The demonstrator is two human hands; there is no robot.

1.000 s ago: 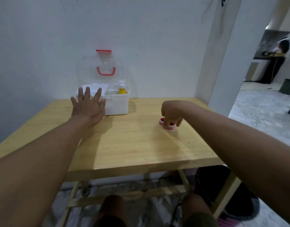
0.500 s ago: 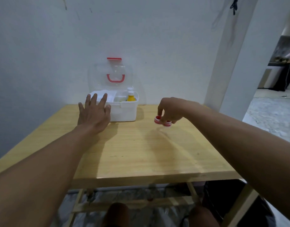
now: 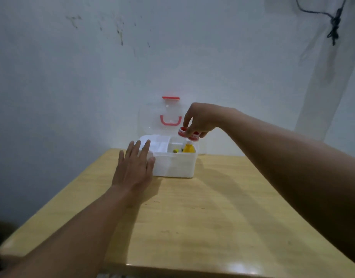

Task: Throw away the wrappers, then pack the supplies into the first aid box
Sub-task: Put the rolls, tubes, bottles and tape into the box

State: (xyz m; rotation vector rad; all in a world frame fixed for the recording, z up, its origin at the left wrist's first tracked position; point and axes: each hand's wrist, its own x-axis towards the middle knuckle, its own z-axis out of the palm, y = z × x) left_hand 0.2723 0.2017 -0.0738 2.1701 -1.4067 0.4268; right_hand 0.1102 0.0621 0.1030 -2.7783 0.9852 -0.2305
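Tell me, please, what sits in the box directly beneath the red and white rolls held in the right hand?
In the head view, a yellow bottle stands in the open first aid box, right under the rolls pinched by the right hand.

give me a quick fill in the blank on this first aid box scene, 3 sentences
1. The right hand holds two small red and white rolls above the open ____.
2. The left hand lies flat, fingers spread, against the box's ____ end.
3. The bottle standing inside the box is ____ in colour.

Missing words: box; left; yellow
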